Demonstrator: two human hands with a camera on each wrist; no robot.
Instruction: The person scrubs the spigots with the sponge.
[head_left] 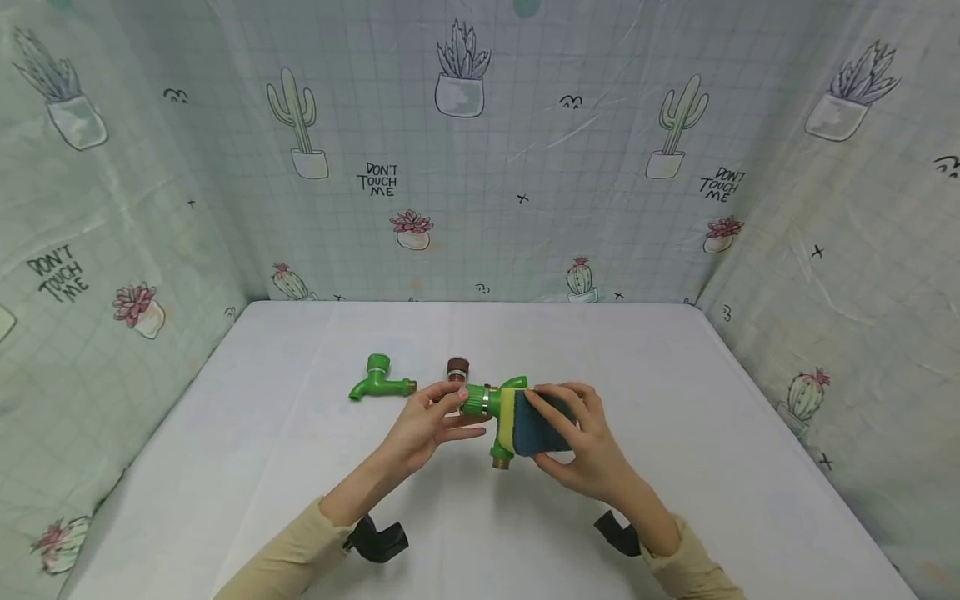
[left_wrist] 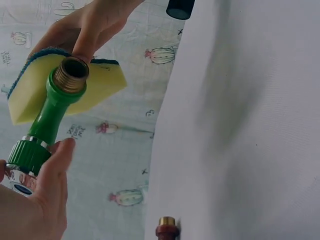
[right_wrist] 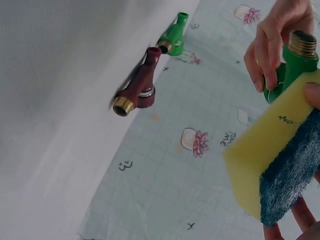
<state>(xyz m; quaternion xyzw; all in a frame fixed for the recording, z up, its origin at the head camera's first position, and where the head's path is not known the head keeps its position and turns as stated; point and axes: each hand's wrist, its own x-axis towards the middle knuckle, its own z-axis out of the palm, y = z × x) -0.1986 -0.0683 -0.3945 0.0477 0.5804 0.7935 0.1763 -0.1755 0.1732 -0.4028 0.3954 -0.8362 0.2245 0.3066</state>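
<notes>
Above the table, my left hand (head_left: 422, 427) pinches a green plastic tap (head_left: 476, 402) by its ribbed knob. The tap's brass threaded end (left_wrist: 71, 75) points toward me in the left wrist view. My right hand (head_left: 583, 437) grips a sponge (head_left: 546, 423) with a dark blue scouring side and a yellow foam side. In the head view the yellow foam (right_wrist: 265, 130) lies against the tap's body, and the blue scourer faces my right palm. Part of the tap's spout is hidden behind the sponge.
A second green tap (head_left: 381, 383) lies on the white table (head_left: 300, 467) at the left. Beyond my left hand, a brown-red tap (right_wrist: 140, 87) with a brass thread lies partly covered in the head view. Printed cloth walls (head_left: 495, 167) enclose the table's back and sides.
</notes>
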